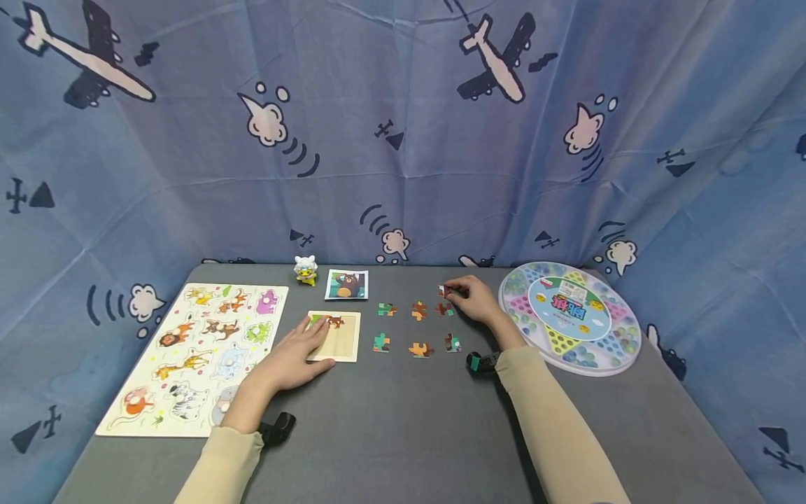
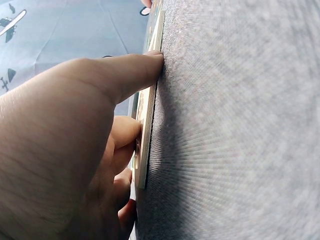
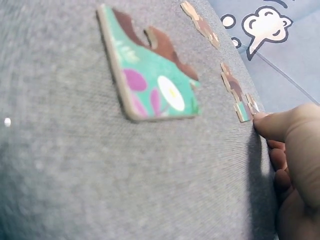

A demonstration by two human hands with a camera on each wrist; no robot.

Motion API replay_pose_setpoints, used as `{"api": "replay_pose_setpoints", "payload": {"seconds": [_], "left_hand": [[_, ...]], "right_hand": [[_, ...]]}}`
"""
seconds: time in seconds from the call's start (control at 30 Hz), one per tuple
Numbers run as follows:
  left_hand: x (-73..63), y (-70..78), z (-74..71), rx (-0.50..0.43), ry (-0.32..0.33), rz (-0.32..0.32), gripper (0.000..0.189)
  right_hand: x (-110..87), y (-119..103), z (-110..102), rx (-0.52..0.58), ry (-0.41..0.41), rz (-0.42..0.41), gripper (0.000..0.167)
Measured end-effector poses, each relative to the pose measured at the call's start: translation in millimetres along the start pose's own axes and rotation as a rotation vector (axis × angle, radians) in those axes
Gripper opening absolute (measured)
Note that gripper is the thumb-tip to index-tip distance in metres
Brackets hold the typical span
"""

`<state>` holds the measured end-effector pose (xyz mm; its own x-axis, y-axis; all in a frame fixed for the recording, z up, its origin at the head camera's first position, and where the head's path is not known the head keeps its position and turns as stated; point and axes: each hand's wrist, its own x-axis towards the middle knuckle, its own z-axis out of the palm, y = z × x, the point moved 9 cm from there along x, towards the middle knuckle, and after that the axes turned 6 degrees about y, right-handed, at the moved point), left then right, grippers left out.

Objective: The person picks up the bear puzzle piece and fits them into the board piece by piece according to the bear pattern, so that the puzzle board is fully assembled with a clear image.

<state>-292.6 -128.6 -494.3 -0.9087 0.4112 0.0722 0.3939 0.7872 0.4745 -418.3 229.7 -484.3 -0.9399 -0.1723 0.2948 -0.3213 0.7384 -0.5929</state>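
Sleeves (image 1: pixel 563 423) converge; left hand (image 1: pixel 292 360) outspread; right hand (image 1: pixel 476 299) pinching piece (image 1: pixel 441 290).

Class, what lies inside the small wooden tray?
Inside the tray, brown and green puzzle pieces show at the far side, bare wood nearer; whatever the left hand covers cannot be seen.

Readable markings, as viewed from this side of the grey table (image 1: pixel 403 434), are located at the right, on the flat, round, pale game board (image 1: pixel 562 341) printed with multicoloured triangles. Its light-blue central panel (image 1: pixel 596 316) bears a heading (image 1: pixel 568 306) in large, stylised red-pink Chinese characters; their exact wording cannot be made out with certainty. Just beyond the heading, a small, whitish rectangular label (image 1: pixel 572 290) carries print too small to read.
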Motion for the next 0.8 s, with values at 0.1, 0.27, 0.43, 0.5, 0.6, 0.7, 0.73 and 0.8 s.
{"api": "replay_pose_setpoints", "payload": {"seconds": [0.1,0.27,0.43,0.5,0.6,0.7,0.73,0.8], "left_hand": [[0.3,-0.6,0.9,-0.003,0.003,0.005,0.078],[0.5,-0.9,1.0,0.001,0.006,0.008,0.079],[0.1,0.2,0.2,-0.003,0.006,0.005,0.079],[-0.1,0.8,0.1,-0.007,0.004,0.001,0.079],[-0.4,2.0,-0.4,-0.01,0.002,0.006,0.079],[-0.8,2.6,-1.1,-0.013,-0.002,0.0,0.079],[-1.0,3.1,-1.7,-0.013,-0.001,0.001,0.079],[-1.1,3.5,-2.2,-0.011,-0.003,-0.003,0.079]], "right_hand": [[0.4,0.8,0.7,-0.006,-0.01,0.004,0.032],[1.6,2.1,2.6,-0.012,-0.028,0.007,0.031],[2.4,1.2,4.9,-0.014,-0.038,0.013,0.03],[2.3,0.9,5.3,-0.016,-0.038,0.014,0.03],[2.1,0.9,5.4,-0.01,-0.034,0.017,0.03],[2.0,0.5,5.1,-0.008,-0.027,0.017,0.029],[2.1,0.5,5.0,-0.006,-0.026,0.018,0.029],[2.3,0.2,4.9,-0.008,-0.023,0.02,0.029]]}}
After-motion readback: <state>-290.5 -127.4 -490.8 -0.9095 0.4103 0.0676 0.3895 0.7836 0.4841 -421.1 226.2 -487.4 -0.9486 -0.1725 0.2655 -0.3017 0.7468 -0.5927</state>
